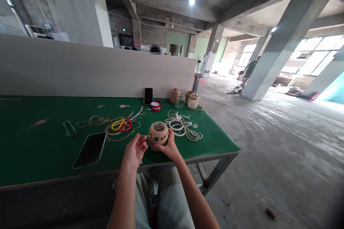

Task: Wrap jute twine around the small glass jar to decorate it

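Right hand at the near table edge, fingers curled around the near side of a jute twine ball, holding it. Left hand half open just beside the ball; a strand reaches its fingers, grip on it unclear. Green workbench: red-and-yellow scissors left, white rings right.

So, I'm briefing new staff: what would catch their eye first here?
A ball of jute twine sits between the left hand and right hand at the front edge of the green-topped table. Beyond it lie red-and-yellow-handled scissors on tangled twine and, to the right, white rings.
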A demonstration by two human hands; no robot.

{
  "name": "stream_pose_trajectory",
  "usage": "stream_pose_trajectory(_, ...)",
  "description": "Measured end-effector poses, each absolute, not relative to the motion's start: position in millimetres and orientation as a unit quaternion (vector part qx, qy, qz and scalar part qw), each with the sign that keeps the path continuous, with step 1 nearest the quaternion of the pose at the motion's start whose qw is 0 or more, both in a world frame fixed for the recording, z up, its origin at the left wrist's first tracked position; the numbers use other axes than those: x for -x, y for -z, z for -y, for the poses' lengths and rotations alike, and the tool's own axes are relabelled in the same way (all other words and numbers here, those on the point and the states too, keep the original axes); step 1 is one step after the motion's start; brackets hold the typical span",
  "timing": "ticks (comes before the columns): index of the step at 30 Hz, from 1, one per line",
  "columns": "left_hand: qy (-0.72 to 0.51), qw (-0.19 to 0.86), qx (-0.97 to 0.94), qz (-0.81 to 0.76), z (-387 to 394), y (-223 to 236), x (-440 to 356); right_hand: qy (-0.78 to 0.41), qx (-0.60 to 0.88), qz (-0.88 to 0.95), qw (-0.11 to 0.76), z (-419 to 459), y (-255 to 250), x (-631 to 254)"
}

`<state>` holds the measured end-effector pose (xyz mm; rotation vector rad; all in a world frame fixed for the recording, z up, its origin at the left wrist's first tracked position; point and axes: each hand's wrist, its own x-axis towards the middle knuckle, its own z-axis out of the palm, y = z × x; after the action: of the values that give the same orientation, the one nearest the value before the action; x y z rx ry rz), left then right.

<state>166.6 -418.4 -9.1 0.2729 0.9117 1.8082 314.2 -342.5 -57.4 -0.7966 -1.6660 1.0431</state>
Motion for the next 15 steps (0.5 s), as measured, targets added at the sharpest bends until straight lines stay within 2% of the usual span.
stream_pose_trajectory(8, -0.803, 0.489, -0.086, -0.330, 424, 13, -183, -0.456, 0.274, 0.682, 0.502, 342, 56, -315)
stream_pose_trajectory(15, -0.807, 0.495, -0.103, -0.306, 429, 25, -186, -0.465, 0.277, 0.705, 0.458, 344, 57, -319)
